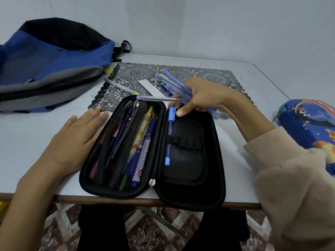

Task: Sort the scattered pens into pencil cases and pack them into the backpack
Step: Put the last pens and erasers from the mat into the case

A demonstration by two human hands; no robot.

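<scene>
A black pencil case [188,160] lies open at the table's front edge. Its left half holds several coloured pens [139,140] behind mesh. One blue pen [169,134] sits in an elastic loop on the right half. My right hand [199,96] grips a bundle of blue pens [174,84] just above the case's top edge, thumb near the looped pen's cap. My left hand [76,140] rests flat on the table, touching the case's left side. The blue, grey and black backpack [45,64] lies at the back left.
A black lace mat [134,73] lies behind the case with a grey pen [120,86] and a white slip [150,87] on it. A blue cartoon pencil case [311,127] sits at the right edge. A wall stands behind the table; patterned floor shows below.
</scene>
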